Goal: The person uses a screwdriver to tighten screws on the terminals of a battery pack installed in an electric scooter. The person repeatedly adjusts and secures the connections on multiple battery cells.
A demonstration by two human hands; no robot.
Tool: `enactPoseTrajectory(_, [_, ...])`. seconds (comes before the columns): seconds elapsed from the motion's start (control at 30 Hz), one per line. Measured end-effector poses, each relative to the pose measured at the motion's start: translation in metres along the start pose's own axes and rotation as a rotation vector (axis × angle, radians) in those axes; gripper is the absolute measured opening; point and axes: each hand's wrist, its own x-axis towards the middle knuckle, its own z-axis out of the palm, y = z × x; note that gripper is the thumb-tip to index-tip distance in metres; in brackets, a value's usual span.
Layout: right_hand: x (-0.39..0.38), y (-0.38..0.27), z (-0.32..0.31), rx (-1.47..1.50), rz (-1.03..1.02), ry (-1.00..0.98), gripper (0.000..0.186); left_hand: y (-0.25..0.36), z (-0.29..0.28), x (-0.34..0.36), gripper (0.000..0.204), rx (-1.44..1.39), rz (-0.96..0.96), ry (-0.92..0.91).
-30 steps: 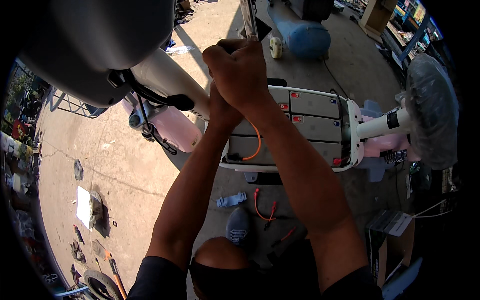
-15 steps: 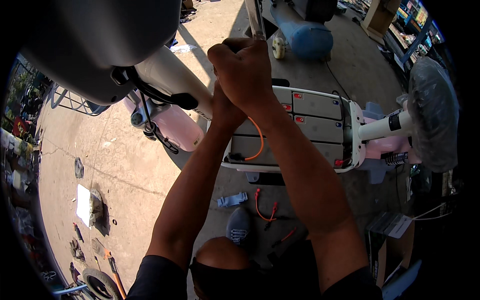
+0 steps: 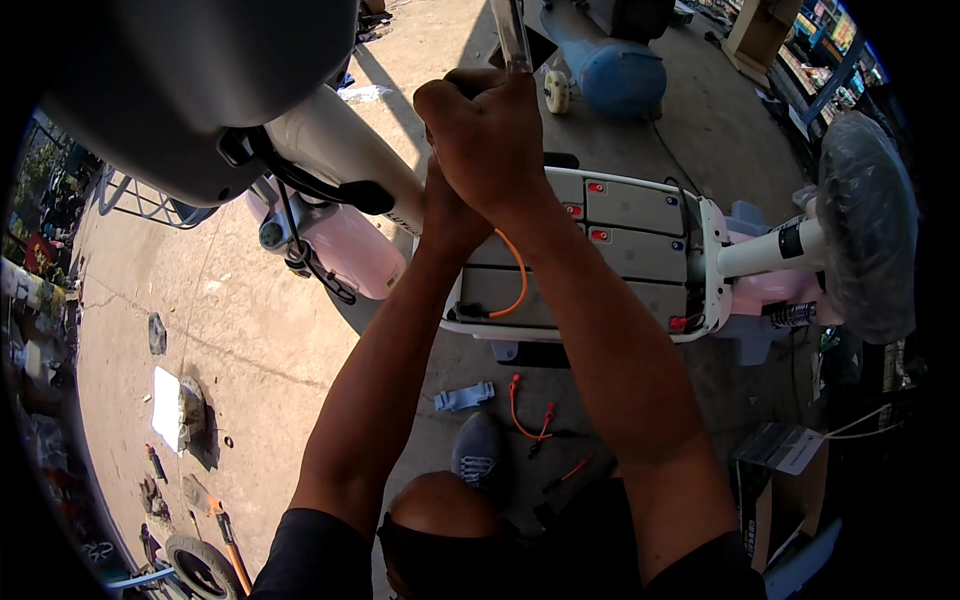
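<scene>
My right hand (image 3: 490,140) is closed in a fist above the scooter's battery deck. A glossy, pale bar-like thing (image 3: 512,40) runs from the upper edge down to the fist; whether it is in my grip I cannot tell. My left hand (image 3: 452,208) lies just below and against the right one, its fingers hidden. Beneath, several grey batteries (image 3: 635,255) with red and blue terminals sit in the white frame (image 3: 712,265). An orange cable (image 3: 524,280) curves from a black connector on the near battery up behind my wrists.
The scooter's pale steering column (image 3: 345,150) and dark front cover (image 3: 200,80) rise at left. A plastic-wrapped seat (image 3: 868,230) is at right. Red-ended cables (image 3: 530,432) and a blue-grey bracket (image 3: 464,397) lie on the floor near my shoe (image 3: 477,450). A blue tank (image 3: 625,82) stands beyond.
Both hands stay together in almost the same place. The right fist sits very slightly higher in the picture.
</scene>
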Motion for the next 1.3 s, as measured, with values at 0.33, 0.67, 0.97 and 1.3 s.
enactPoseTrajectory(0.33, [-0.001,-0.001,0.003,-0.021,0.018,0.036,0.031,0.004,-0.004,-0.001,0.044,0.148,-0.057,-0.049])
enactPoseTrajectory(0.67, [-0.001,-0.001,0.003,-0.020,0.000,0.063,0.031,0.000,-0.001,0.001,0.045,0.039,-0.049,-0.045])
enactPoseTrajectory(0.97, [0.000,-0.001,0.004,-0.036,-0.052,0.075,0.033,0.005,-0.004,-0.003,0.045,-0.054,-0.122,-0.031])
enactPoseTrajectory(1.3, [0.001,-0.001,0.004,-0.015,-0.025,0.065,0.034,0.009,-0.003,-0.001,0.046,-0.085,-0.118,-0.041])
